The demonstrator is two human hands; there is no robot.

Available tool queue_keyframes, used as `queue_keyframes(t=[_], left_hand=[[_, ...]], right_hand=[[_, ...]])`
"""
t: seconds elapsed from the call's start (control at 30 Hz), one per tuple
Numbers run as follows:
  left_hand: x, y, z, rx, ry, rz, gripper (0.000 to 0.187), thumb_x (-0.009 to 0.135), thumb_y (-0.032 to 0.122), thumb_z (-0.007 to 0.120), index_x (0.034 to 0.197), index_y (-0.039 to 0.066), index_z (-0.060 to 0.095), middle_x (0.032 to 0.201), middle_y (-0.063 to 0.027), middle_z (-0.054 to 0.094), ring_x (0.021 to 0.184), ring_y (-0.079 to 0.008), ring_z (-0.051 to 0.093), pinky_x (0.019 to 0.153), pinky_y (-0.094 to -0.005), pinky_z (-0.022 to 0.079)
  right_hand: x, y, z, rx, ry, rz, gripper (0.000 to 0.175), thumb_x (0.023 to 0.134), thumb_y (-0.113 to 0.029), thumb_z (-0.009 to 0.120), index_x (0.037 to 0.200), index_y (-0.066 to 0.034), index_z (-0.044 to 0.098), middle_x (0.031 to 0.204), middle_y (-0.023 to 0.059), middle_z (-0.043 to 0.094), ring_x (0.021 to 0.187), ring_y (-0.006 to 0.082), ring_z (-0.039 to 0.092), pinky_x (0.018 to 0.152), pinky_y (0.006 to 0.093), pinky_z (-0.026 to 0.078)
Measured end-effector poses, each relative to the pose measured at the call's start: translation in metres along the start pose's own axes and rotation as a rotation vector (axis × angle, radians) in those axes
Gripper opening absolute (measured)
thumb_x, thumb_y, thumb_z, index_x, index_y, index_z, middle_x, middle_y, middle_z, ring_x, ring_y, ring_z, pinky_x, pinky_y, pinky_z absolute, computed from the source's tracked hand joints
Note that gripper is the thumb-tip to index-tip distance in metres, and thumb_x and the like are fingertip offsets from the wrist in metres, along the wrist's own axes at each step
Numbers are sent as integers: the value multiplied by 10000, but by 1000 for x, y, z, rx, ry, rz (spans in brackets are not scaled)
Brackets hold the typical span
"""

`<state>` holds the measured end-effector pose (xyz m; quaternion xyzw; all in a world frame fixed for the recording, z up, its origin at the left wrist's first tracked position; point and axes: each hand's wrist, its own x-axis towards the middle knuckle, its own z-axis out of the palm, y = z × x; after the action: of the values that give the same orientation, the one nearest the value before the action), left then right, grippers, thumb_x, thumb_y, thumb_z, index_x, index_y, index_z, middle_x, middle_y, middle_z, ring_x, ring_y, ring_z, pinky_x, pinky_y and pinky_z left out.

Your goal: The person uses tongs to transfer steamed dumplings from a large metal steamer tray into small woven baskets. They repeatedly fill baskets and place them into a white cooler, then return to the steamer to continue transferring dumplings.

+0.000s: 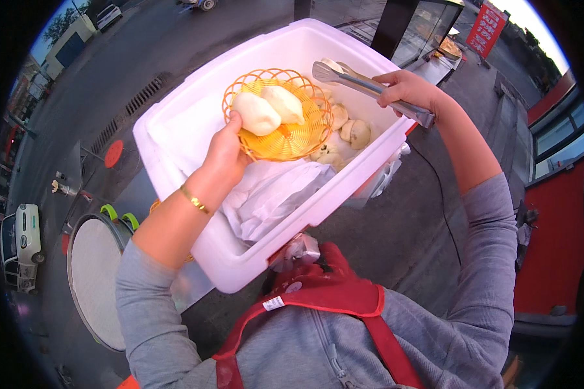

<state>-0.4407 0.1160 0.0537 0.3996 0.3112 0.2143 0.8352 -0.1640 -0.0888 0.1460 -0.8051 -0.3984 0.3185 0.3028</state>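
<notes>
My left hand (226, 150) grips the near-left rim of a round yellow woven basket (292, 141), held over a white foam box (282, 248). Two smooth white steamed buns, a left one (256, 114) and a right one (283, 104), lie in the basket. The thumb touches the left bun. Metal food tongs (370, 87) are in my right hand (409, 92), above the box's right side. At their tips shows a pale bun (332, 64); whether the jaws pinch it is unclear. Several more buns (357, 132) rest lower in the box, partly hidden by the basket.
White cloth (282, 194) lies bunched in the box's near part. A large round pot with a pale cover (97, 282) stands at the left. On the right are a glass-sided cabinet (426, 31), a black cable (440, 204) and a red wall (555, 243). Parked vehicles line the street.
</notes>
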Motion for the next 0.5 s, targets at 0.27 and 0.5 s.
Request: queue_keyframes(t=[0.27, 0.5], left_hand=[[119, -69, 63, 371, 236, -139, 514, 1002, 476, 429, 1305, 69, 510, 1204, -118, 617, 1007, -258, 618, 796, -435, 521], [169, -120, 89, 655, 295, -142, 477, 922, 419, 612, 1073, -32, 574, 958, -148, 643, 827, -228, 636, 595, -340, 513]], right_hand=[[81, 28, -29, -516, -147, -78, 553, 631, -130, 679, 1157, 37, 639, 791, 118, 636, 648, 206, 620, 585, 317, 529], [132, 50, -14, -1106, -420, -301, 354, 609, -155, 779, 920, -8, 699, 897, 197, 682, 858, 318, 669, 753, 412, 542]])
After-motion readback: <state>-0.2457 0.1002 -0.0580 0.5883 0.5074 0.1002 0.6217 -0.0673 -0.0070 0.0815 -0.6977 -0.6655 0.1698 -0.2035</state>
